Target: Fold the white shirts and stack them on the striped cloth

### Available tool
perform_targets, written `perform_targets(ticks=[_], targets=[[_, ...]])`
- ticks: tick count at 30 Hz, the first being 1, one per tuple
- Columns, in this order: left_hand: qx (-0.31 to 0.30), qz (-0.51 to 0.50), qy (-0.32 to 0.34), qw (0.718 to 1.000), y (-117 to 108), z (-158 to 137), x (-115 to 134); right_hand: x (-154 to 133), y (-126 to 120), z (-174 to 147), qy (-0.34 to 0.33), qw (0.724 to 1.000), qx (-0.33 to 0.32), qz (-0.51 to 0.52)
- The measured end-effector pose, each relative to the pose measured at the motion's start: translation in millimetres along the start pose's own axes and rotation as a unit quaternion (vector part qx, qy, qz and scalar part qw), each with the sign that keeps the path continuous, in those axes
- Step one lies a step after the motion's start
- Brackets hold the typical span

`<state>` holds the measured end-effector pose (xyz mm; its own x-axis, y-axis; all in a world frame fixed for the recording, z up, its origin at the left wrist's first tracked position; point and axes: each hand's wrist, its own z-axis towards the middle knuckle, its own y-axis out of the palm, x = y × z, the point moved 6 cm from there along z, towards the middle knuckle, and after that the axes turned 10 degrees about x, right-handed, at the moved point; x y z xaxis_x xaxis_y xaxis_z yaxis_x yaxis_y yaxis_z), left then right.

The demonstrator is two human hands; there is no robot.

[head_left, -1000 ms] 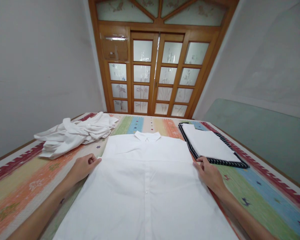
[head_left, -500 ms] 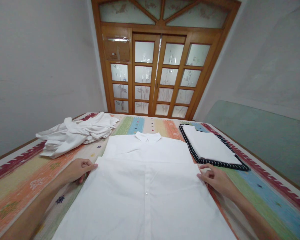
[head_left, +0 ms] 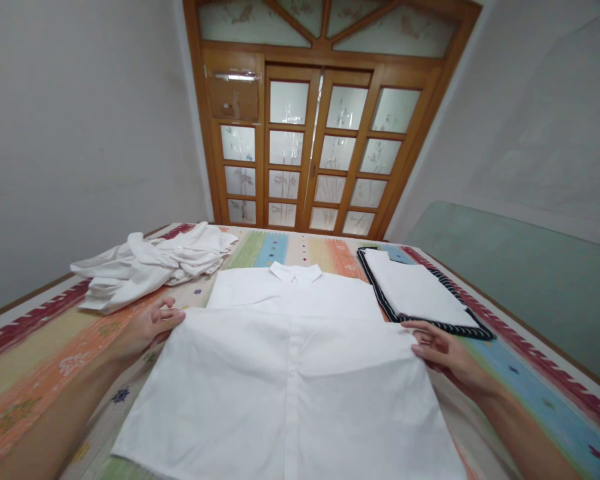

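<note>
Pulled up: white shirt (head_left: 290, 393), centred on tablecloth (head_left: 45, 360), hem corner now showing — left hand (head_left: 153, 323) and right hand (head_left: 445, 353) pinch its fold corners, fingers nearly together. Folded stack (head_left: 425, 287) sits just off its right edge.

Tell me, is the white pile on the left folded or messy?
Messy: the white pile lies crumpled, with loose, uneven creases.

The far end is filled by wooden doors (head_left: 310, 173), in which pale, patterned panes (head_left: 286, 148) are set. A brown sheet (head_left: 234, 100) is fixed at upper left. The striped worktop (head_left: 45, 363) is flanked by grey walls (head_left: 80, 120) and, at right, a pale green panel (head_left: 510, 267).
</note>
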<state>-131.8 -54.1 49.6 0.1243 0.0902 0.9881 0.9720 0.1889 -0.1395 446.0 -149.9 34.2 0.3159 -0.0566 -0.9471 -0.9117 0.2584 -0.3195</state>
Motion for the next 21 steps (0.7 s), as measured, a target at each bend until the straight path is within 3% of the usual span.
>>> perform_targets(ticks=[6,9,16,21], targets=[[0.06,-0.03,0.053,0.996,10,14,-1,0,-2,17,-0.027,0.988,0.143,0.044],[0.072,0.009,0.069,0.995,20,19,-5,4,7,25,-0.019,0.984,0.176,0.018],[0.013,0.14,0.073,0.987,19,14,-9,17,20,19,0.036,0.999,0.035,-0.018],[-0.015,0.176,0.069,0.982,17,5,-7,22,19,13,0.036,0.999,-0.015,-0.031]])
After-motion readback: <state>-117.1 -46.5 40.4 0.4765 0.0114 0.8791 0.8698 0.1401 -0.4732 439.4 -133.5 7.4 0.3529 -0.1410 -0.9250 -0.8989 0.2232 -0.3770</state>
